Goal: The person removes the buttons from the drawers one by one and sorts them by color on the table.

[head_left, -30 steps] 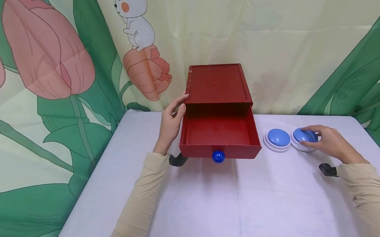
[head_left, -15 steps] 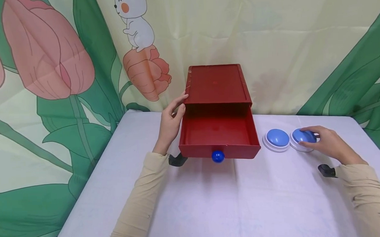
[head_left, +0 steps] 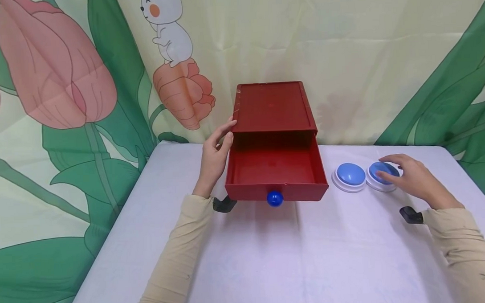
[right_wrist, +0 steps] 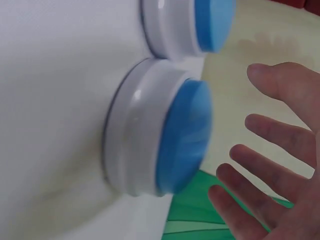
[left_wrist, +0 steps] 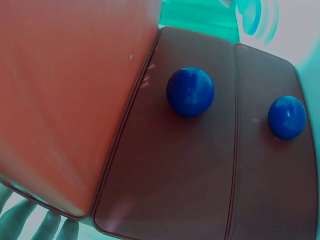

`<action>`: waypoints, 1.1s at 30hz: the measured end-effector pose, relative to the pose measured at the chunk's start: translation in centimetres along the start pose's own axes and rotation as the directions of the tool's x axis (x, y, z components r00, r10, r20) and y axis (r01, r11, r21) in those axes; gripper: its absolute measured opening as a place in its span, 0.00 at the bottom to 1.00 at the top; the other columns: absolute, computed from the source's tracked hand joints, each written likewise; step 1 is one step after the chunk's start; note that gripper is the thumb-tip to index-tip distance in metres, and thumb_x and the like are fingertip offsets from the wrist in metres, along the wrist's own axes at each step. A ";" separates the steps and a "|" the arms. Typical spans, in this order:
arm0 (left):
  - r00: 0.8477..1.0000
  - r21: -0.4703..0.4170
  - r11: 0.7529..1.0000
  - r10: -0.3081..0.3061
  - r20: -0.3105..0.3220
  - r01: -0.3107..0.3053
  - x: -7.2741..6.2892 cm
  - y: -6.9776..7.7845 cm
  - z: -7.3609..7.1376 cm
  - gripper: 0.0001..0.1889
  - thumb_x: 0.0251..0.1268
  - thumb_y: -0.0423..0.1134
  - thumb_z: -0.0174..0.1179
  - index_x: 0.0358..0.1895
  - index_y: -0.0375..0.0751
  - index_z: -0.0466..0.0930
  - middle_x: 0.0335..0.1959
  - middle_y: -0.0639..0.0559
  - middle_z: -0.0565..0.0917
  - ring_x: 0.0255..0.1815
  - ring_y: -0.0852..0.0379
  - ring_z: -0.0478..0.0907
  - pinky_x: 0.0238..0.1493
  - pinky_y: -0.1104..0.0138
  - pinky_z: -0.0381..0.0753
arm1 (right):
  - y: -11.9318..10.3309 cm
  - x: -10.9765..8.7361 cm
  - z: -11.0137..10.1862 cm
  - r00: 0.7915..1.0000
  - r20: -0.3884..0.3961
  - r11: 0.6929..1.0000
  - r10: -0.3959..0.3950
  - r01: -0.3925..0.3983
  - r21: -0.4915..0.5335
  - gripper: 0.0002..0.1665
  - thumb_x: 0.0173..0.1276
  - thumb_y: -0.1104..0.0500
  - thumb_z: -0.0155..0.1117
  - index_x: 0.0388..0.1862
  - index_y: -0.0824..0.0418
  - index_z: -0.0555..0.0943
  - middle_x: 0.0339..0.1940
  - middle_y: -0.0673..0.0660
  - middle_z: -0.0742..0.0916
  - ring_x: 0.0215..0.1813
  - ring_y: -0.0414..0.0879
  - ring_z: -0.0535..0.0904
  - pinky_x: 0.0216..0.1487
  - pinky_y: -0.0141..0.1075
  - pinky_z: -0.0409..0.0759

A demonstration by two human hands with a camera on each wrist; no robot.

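Observation:
A red drawer cabinet [head_left: 271, 107] stands on the table with its top drawer [head_left: 273, 166] pulled out and nothing visible inside. A round blue knob [head_left: 275, 198] sits on that drawer's front. My left hand [head_left: 213, 159] rests against the cabinet's left side, fingers extended along it. In the left wrist view, two lower drawer fronts [left_wrist: 165, 165] are closed, each with a blue knob. Two white-based push buttons with blue domes lie to the right. My right hand [head_left: 418, 181] hovers over the right button [right_wrist: 185, 135], fingers spread and apart from it; the left button [head_left: 350, 174] is untouched.
A white cloth covers the table [head_left: 302, 256]. Behind it hangs a printed curtain [head_left: 364, 67] with tulips, leaves and a white animal on a carrot. Dark wrist-camera mounts [head_left: 411, 215] stick out near both cuffs.
My right hand has lifted slightly off the right button and its fingers have loosened. The left hand stays on the cabinet. The whole head view has shifted a little.

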State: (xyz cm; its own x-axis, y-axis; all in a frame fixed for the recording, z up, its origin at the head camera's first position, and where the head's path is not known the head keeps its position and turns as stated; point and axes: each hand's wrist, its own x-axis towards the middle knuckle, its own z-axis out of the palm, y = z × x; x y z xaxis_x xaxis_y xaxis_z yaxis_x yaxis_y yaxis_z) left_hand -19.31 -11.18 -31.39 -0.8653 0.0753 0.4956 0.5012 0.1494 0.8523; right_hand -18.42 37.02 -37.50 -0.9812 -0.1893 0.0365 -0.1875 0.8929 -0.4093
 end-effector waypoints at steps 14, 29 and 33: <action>1.000 -0.009 1.000 -0.011 -0.003 0.011 -0.2 1.3 0.0 0.20 0.76 0.32 0.49 0.67 0.31 0.72 0.73 0.41 0.69 0.70 0.46 0.70 0.66 0.50 0.74 | -5.2 -0.5 -1.3 0.988 -0.140 0.997 -0.066 0.069 0.020 0.28 0.70 0.53 0.66 0.60 0.70 0.76 0.58 0.74 0.77 0.55 0.76 0.75 0.51 0.69 0.73; 1.000 -0.002 1.000 -0.006 -0.019 0.005 -0.3 1.4 0.1 0.20 0.76 0.32 0.50 0.67 0.30 0.72 0.72 0.40 0.69 0.70 0.45 0.70 0.65 0.49 0.74 | -11.7 -2.6 -2.2 0.941 -0.281 0.972 -0.189 0.220 0.081 0.21 0.64 0.60 0.72 0.54 0.65 0.82 0.48 0.63 0.86 0.48 0.60 0.83 0.46 0.07 0.66; 1.000 -0.009 1.000 0.001 -0.023 -0.001 -0.3 1.4 0.2 0.20 0.75 0.31 0.50 0.67 0.30 0.72 0.72 0.39 0.69 0.70 0.44 0.70 0.66 0.48 0.74 | -13.0 -3.3 -2.4 0.934 -0.301 0.968 -0.191 0.231 0.102 0.19 0.63 0.62 0.72 0.53 0.64 0.82 0.46 0.60 0.87 0.46 0.56 0.83 0.45 0.05 0.62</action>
State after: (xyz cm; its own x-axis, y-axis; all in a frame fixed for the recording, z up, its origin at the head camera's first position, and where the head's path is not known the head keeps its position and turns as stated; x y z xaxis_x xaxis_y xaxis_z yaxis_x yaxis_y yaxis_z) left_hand -18.35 -10.76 -30.35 -0.8645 0.0526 0.4998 0.5020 0.1402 0.8534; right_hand -12.85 27.00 -30.06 -0.8942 -0.2245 0.3873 -0.4036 0.7786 -0.4806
